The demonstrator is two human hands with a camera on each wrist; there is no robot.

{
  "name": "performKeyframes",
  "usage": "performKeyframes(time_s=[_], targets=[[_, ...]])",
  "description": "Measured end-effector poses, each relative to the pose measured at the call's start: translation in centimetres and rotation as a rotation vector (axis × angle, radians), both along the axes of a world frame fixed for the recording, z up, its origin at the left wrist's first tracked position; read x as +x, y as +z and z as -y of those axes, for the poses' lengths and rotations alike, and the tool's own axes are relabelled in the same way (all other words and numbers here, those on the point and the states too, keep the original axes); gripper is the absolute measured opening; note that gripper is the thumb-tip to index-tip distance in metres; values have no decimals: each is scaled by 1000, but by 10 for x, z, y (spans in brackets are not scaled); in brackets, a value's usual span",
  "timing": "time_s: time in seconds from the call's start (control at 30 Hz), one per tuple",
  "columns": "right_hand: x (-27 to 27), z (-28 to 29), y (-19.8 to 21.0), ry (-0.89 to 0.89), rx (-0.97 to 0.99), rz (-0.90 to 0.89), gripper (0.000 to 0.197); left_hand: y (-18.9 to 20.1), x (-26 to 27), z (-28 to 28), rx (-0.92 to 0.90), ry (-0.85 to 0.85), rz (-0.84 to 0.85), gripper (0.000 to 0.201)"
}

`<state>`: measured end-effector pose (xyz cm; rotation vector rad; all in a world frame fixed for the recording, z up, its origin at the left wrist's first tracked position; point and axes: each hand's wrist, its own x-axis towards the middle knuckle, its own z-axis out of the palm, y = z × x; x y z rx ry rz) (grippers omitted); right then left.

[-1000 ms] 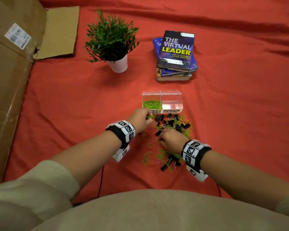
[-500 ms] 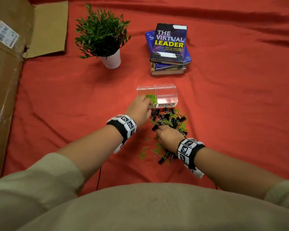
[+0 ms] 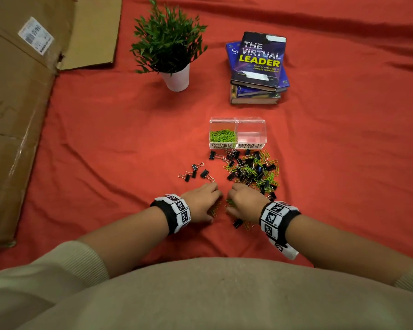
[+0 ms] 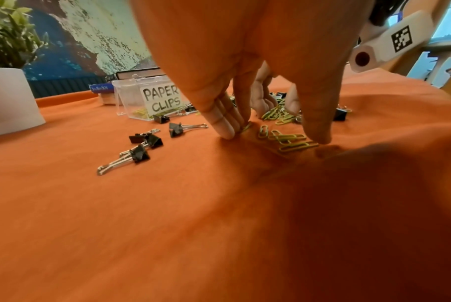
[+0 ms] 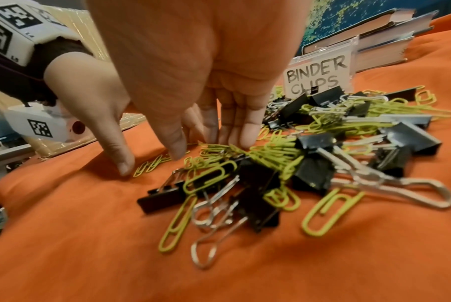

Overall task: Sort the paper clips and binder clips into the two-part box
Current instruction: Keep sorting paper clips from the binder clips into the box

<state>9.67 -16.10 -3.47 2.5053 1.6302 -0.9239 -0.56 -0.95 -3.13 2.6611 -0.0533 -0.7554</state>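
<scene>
"Now, where does the two-part box (image 3: 237, 120) stand?"

"Centre of the worktop (image 3: 105, 163), on its red cloth, nearer than the books (image 3: 258, 67). The box walls are clear, so the contents show through. Its left compartment, labelled PAPER CLIPS, holds sorted paper clips (image 3: 223, 135), all green; its right compartment carries the label BINDER CLIPS (image 3: 250, 146)."

"And the unsorted stock?"

"Just in front of the box lies the mixed pile (image 3: 253, 171): black binder clips tangled with green paper clips, reaching down to the right wrist. Four loose binder clips (image 3: 196, 172) lie apart, left of the pile."

"How is each grip set?"

"The left grip (image 3: 198, 203) is released: fingers straight and together, tips pressed on the cloth, with the thumb (image 4: 319, 134) planted apart from them. A few stray paper clips (image 4: 288, 141) lie flat between fingers and thumb; one lies against the fingertips (image 4: 226, 130). Nothing is grasped. The right grip (image 3: 244, 201) is likewise released: straight fingers point down, their tips (image 5: 247, 137) resting on green clips at the near edge of the pile. The two grips sit side by side, close together."

"What else shares the surface?"

"A potted plant (image 3: 169, 44) in a white pot, left of the books, and flattened cardboard (image 3: 22, 115) along the left edge. The top book's cover reads THE VIRTUAL LEADER. Both wrists wear bands (image 3: 179, 210) printed with black-and-white markers."
</scene>
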Motion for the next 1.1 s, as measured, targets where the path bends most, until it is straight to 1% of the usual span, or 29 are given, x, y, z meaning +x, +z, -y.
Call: performKeyframes(time_s=[0.1, 0.17, 0.27, 0.43, 0.5, 0.57, 0.7, 0.77, 0.83, 0.9, 0.97, 1.03, 1.07, 1.1], targets=[[-10, -1, -1, -39, 2, 11, 42, 1, -3, 4, 43, 5, 16, 55], [-15, -1, -1, -50, 0, 6, 37, 2, -4, 7, 66, 12, 20, 47], [-21, -1, 1, -71, -5, -5, 29, 2, -4, 11, 92, 20, 27, 38], [-23, -3, 0, -107, -27, -12, 25, 2, -4, 16, 120, 38, 61, 24], [-20, -4, 2, -120, -41, -53, 23, 1, -4, 16, 128, 40, 61, 21], [-12, -5, 6, -182, -45, -141, 20, 1, -5, 15, 128, 40, 49, 21], [20, -8, 18, -495, 23, -485, 4, 0, -7, 16, 116, 70, 44, 23], [39, -11, 26, -627, 58, -639, 6, -1, -7, 16, 107, 98, 51, 23], [56, -19, 38, -790, 123, -854, 6, -2, -8, 16, 91, 126, 58, 22], [72, -30, 50, -902, 199, -1019, 5, -4, -9, 13, 53, 157, 59, 21], [90, -44, 61, -950, 266, -1081, 4, -6, -9, 10, 5, 188, 63, 19], [108, -60, 65, -988, 332, -1079, 9, -6, -10, 7, -33, 224, 57, 17], [117, -69, 66, -993, 364, -1037, 10, -5, -10, 7, -49, 239, 49, 17], [126, -78, 64, -993, 400, -969, 6, -4, -10, 6, -64, 248, 41, 17]])
